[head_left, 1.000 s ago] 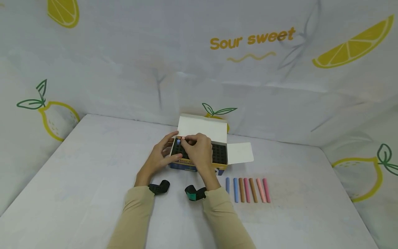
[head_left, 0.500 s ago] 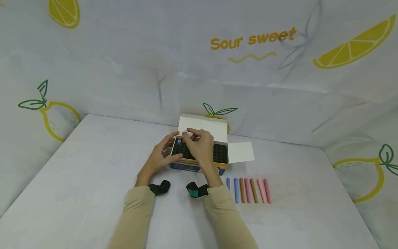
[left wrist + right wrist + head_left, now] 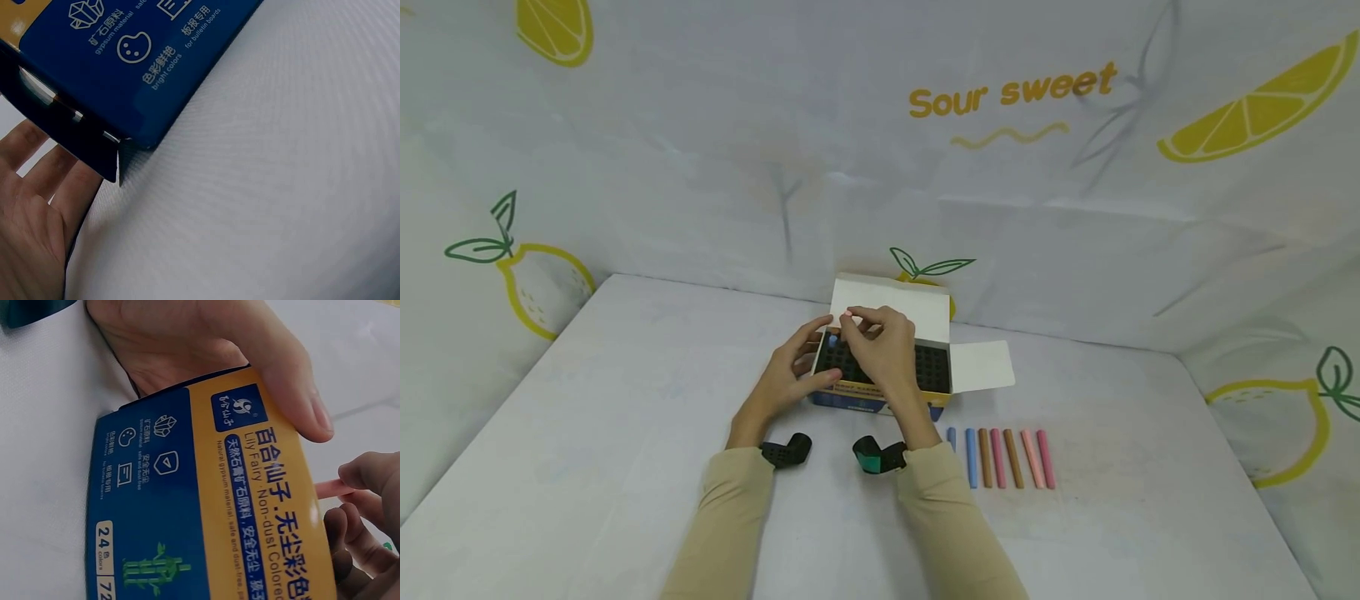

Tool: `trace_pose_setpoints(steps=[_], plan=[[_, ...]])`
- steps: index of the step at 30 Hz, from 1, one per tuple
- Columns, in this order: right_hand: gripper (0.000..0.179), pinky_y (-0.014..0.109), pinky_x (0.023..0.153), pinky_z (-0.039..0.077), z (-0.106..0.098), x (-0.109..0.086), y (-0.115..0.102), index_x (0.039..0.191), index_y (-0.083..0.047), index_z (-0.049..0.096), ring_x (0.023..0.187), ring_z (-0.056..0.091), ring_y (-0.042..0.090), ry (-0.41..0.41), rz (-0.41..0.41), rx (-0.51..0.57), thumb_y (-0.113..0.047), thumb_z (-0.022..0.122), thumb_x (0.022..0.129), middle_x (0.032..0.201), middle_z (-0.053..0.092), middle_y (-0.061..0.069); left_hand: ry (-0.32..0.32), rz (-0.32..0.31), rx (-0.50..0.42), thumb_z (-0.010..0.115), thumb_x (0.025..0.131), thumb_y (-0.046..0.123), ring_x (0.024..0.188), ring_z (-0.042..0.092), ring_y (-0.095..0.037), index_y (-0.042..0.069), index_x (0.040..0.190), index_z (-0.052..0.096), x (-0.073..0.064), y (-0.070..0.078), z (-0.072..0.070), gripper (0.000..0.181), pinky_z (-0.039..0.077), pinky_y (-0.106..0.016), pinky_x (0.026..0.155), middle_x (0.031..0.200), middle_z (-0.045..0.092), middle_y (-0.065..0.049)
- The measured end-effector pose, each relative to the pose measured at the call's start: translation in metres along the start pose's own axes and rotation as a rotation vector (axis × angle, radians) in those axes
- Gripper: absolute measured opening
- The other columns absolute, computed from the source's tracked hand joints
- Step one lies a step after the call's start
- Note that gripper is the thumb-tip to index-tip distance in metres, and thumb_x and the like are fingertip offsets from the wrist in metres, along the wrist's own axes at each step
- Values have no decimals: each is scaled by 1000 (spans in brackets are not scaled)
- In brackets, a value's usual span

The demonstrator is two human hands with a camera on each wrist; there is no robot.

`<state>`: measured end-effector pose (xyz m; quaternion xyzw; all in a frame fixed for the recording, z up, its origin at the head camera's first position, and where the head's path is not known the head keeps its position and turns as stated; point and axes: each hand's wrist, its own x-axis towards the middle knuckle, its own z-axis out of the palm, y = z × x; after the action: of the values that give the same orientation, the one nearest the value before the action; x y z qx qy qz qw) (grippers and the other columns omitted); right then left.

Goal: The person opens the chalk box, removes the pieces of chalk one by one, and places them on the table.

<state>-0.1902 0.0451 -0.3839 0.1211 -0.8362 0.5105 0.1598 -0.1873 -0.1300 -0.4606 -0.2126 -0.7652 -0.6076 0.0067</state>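
A blue-and-yellow chalk box point(image 3: 842, 402) stands with its lid raised; black foam point(image 3: 932, 367) full of round holes fills it. My left hand point(image 3: 778, 383) grips the box's left end, thumb along the front rim and fingers at the side. Over the box's left part, my right hand point(image 3: 886, 350) pinches a pink chalk stick point(image 3: 331, 489) between thumb and fingertips, its tip poking up above them. In the head view, a blue chalk stick point(image 3: 832, 340) stands in the box's back-left corner. The pink stick's lower end is hidden behind the box front in the right wrist view.
Several chalk sticks, blue, brown and pink, lie side by side on the white table right of the box, among them a brown stick point(image 3: 1012, 458). A white side flap point(image 3: 982, 367) sticks out to the right. The white lid point(image 3: 891, 300) rises behind, near the backdrop.
My right hand has risen a little and shifted slightly right with the pink chalk stick, whose tip now shows higher. The left hand has stayed on the box.
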Motion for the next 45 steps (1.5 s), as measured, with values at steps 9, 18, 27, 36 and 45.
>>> trace_pose_setpoints(steps=[9,18,27,36,45], plan=[[23,17,47,44,-9,3,-10,108,4,79,53,66,26,56,-48,43,-12,70,94,76,67,18,1,-13,-2,77,90,29,130,59,-41,27,158,37,1,0,0,79,52,-60,105,141,58,-20],[22,18,45,36,-25,2,-22,107,4,79,47,46,4,85,-83,57,-11,71,92,67,65,19,1,-13,-1,75,89,28,129,60,-40,25,158,38,1,1,2,78,52,-59,105,141,58,-19],[14,21,54,38,-45,-12,-27,98,-2,82,54,46,11,88,-92,51,-11,75,90,64,62,14,5,-5,12,75,90,25,130,59,-41,24,159,37,1,1,2,79,53,-58,104,145,56,-18],[13,21,48,33,-64,-31,-30,98,-2,82,50,41,9,78,-82,52,-10,77,89,62,57,10,6,-16,18,76,89,27,129,59,-41,26,159,37,0,1,1,80,52,-60,105,141,58,-20],[10,20,48,36,-80,-49,-33,94,-3,82,52,42,5,85,-117,10,-7,81,85,58,52,5,1,-26,22,75,90,29,132,57,-42,27,159,36,-1,2,2,80,50,-61,107,143,56,-20]])
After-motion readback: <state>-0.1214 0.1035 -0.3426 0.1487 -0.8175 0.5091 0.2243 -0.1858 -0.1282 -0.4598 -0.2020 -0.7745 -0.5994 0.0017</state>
